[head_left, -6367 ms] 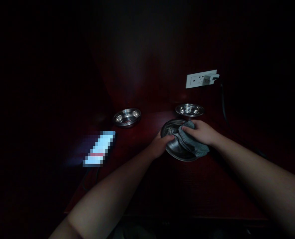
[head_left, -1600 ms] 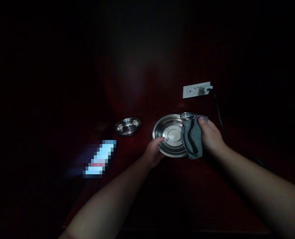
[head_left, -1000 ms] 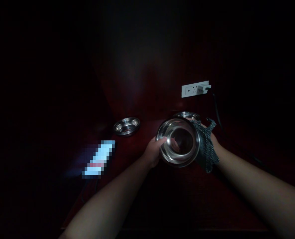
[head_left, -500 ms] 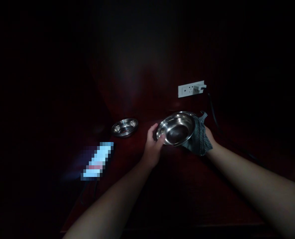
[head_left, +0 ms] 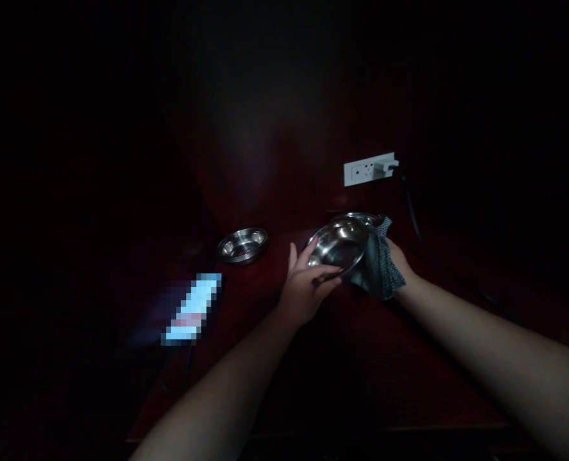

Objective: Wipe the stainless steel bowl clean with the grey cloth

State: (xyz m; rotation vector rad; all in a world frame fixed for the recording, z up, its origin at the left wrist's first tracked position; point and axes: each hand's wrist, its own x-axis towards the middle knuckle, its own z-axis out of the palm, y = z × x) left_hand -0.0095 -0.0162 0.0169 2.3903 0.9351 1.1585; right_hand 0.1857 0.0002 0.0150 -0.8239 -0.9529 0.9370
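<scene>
A shiny steel bowl (head_left: pixel 339 240) is held tilted above the dark red tabletop. My left hand (head_left: pixel 306 285) grips its near left rim, the fingers spread along the edge. On the right side, my right hand (head_left: pixel 400 262) presses a grey-green patterned cloth (head_left: pixel 381 266) against the bowl. The cloth hides most of the right fingers. Just behind the held bowl, the rim of another steel dish (head_left: pixel 356 215) shows, partly covered.
Several nested steel bowls (head_left: pixel 242 246) stand to the left. A lit phone (head_left: pixel 192 310), its screen blurred out, lies at the table's left side with a cable. A white wall socket (head_left: pixel 368 169) holds a plug, and a dark cord (head_left: pixel 413 214) runs down at right.
My left hand has shifted its grip, with its fingers now farther along the near rim. The bowl has tipped and turned a little. My right hand keeps the cloth against it.
</scene>
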